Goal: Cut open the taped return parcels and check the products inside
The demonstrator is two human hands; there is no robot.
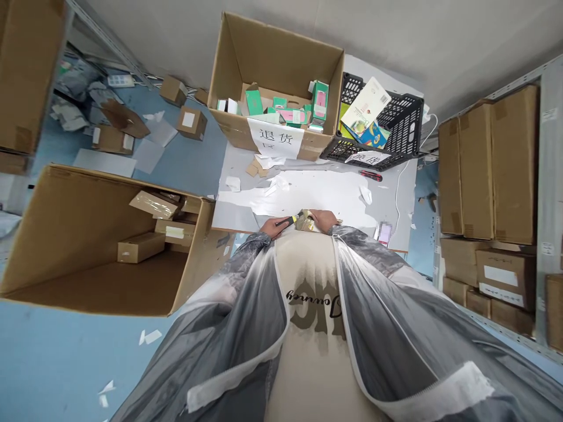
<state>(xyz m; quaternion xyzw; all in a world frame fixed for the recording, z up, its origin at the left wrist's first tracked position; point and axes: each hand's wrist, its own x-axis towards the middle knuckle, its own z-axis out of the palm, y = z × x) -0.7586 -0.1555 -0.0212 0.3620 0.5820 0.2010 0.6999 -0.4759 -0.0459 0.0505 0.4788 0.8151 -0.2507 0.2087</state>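
My left hand (pixel 271 227) is closed round a black and yellow utility knife (pixel 288 221), whose front end points toward the small package. In my right hand (pixel 324 220) is a small brownish package (pixel 307 222) with shiny, tape-like patches, pressed against the near edge of the table, close to my body. The knife's tip is at or very near the package; whether it touches I cannot tell. Part of the package is hidden behind my right fingers and my shirt front. White paper scraps (pixel 277 186) lie on the table (pixel 233 214) beyond my hands.
A large carton (pixel 229 132) with green boxes and a black crate (pixel 400 126) stand at the table's back. A red-black cutter (pixel 370 175) and a phone (pixel 384 233) lie on the right. An open carton (pixel 88 234) with small boxes is left; shelved cartons (pixel 514 170) are right.
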